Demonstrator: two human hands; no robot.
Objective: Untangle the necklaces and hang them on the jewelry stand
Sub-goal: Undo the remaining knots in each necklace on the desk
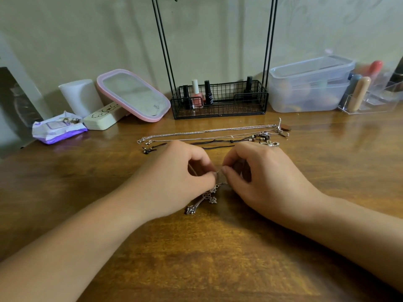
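My left hand (174, 177) and my right hand (259, 179) meet at the middle of the wooden table (218, 258), fingers curled, each pinching the thin chain of a silver cross necklace (201, 201). Its cross pendant lies on the table just below my fingertips. Behind my hands, several other necklaces (209, 136) lie stretched out side by side: silver chains and dark cords with beads and pendants at the right end. The black wire jewelry stand (218, 99) rises at the back centre; its top is out of frame.
The stand's wire basket holds several nail polish bottles (197, 94). A pink-framed mirror (133, 94), a white tube, a cream case and a purple wipes pack (57, 129) sit at the back left. Clear plastic containers (309, 83) and an acrylic organiser stand at the back right.
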